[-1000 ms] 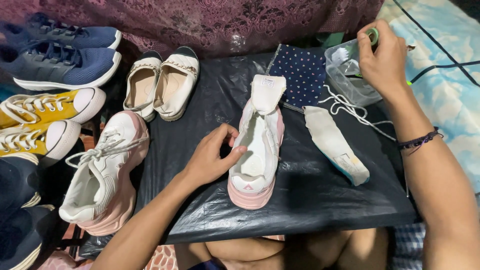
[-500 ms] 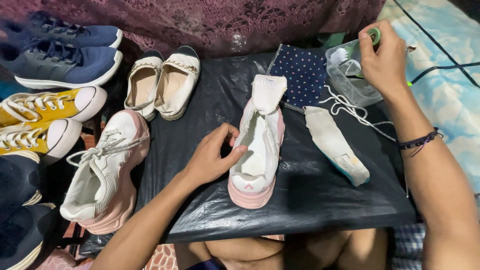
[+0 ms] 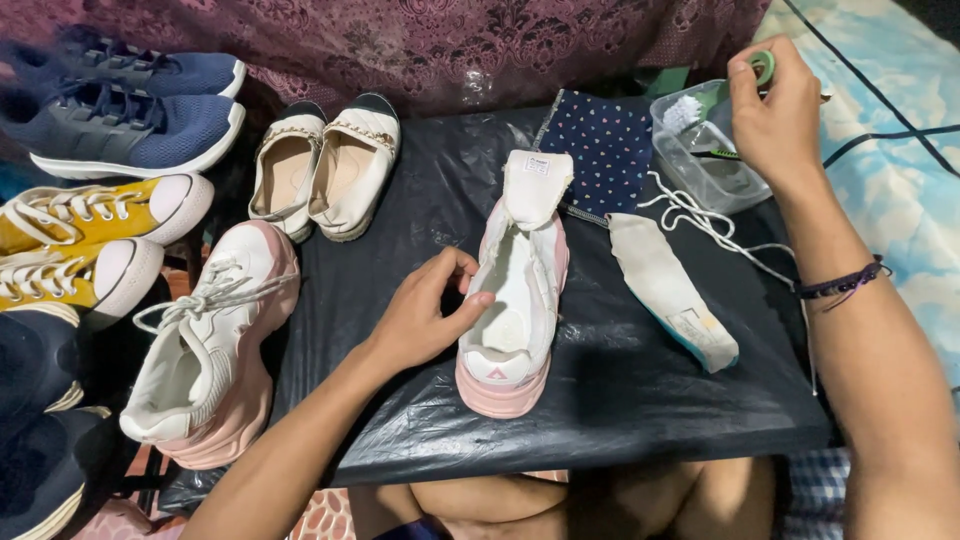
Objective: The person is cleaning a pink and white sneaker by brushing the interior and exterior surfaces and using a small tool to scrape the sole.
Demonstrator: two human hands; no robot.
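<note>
Table centre: unlaced sneaker [image 3: 515, 300] lies lengthwise on the table [image 3: 620, 400], heel toward the near edge.
Left hand [image 3: 425, 320]: rests against that sneaker's left side.
Right of sneaker: insole [image 3: 670, 290], loose lace [image 3: 700, 220] behind it.
Far right corner: plastic tub [image 3: 700, 160] holding a brush [image 3: 690, 110]; right hand [image 3: 775, 120] over it.
Far edge, middle: cloth pouch [image 3: 605, 150], left of the tub.
Far left corner: pair of slip-ons [image 3: 325, 165].
Off the left edge: laced sneaker [image 3: 205, 350], further shoes beyond it.

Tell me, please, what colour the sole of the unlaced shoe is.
Pink sole, head view.
</note>
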